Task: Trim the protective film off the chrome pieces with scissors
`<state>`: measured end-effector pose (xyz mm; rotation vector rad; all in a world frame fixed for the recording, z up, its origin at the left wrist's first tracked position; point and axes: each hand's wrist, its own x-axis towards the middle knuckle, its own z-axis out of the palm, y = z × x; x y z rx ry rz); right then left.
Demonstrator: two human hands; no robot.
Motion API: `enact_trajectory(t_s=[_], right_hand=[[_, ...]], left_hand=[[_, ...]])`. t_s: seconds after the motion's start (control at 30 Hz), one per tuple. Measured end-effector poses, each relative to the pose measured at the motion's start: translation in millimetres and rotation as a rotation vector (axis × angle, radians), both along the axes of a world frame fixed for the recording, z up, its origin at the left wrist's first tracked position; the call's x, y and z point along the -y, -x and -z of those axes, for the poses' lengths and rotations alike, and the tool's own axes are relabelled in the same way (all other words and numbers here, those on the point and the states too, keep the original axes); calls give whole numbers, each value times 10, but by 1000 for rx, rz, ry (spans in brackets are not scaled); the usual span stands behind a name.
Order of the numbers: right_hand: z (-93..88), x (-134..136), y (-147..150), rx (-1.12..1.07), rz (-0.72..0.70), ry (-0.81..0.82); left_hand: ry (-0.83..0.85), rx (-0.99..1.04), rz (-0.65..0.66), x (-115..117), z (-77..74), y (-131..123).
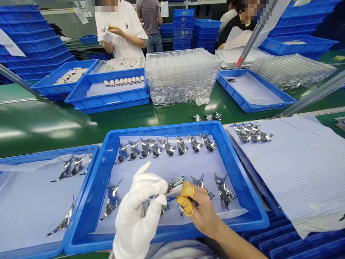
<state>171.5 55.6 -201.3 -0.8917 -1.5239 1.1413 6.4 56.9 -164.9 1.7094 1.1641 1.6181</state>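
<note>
My left hand [142, 212], in a white glove, pinches the left end of a shiny chrome part [175, 186] between thumb and forefinger. At the part's other end is my right hand [198, 207], with yellow covers on its fingertips, closed on it. A dark, pen-like item [194, 203] pokes out of the right hand; most of it is hidden. Both hands are above a blue tray [242, 172] lined with white sheet. Along the tray's far side runs a row of several chrome parts [182, 145]. Others lie nearer, including one [225, 190] at the right and one [111, 199] at the left.
Another blue tray [94, 158] with chrome parts adjoins at the left. White sheets [291, 162] bearing chrome parts lie at the right. Clear plastic trays [183, 77] are stacked beyond the green surface [121, 120]. A person [121, 36] in white stands across it.
</note>
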Motion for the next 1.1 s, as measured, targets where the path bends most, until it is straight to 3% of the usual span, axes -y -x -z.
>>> enact_trajectory(t_s=[0.13,0.37,0.53,0.63,0.77,0.93,1.0,1.1], right_hand=[[-8,-6,1,43,18,-22],[12,-33,10,119,-84,155],[142,13,-21,149,-101,336],[214,6,-6,220,-37,403],[258,-38,57,317,43,482],[229,-69,67,303,-23,436],[214,-69,41,309,-12,321],[211,-54,5,322,7,237]], left_hand=[[52,6,5,-36,18,32],[128,-189,204,-222,-46,281],[148,-240,-28,-319,-73,795],[289,-461,-50,-432,-70,1153],[462,-994,-43,-619,103,1408],[546,-1214,0,-717,427,1395],[571,-1275,1,-708,453,1371],[577,-1343,9,-663,377,1298]])
